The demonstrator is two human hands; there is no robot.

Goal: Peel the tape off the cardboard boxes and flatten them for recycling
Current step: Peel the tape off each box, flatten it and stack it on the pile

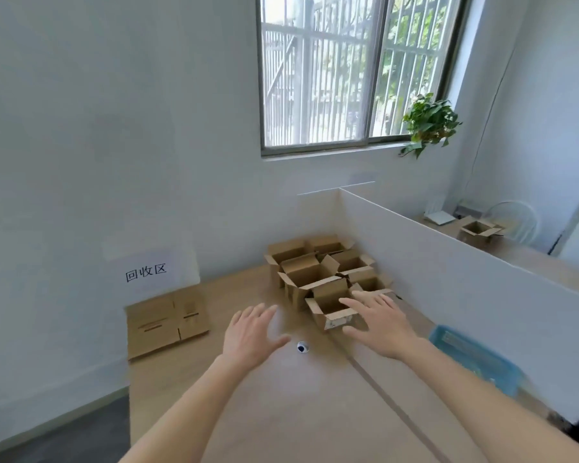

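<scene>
Two bare hands reach out over a wooden table toward a cluster of open cardboard boxes.

The left hand [252,332], at centre frame, has its fingers spread and holds nothing; the right hand [380,324] is likewise spread, its fingertips over the nearest box [331,310], though contact cannot be told. The cardboard boxes [318,272] stand with flaps up just above centre, against a white partition [448,279]. A flattened box [168,320] lies at centre left under a paper sign [146,272]. A small round black-and-white object [302,346] sits between the hands; a blue tray [475,355] lies at lower right.
</scene>
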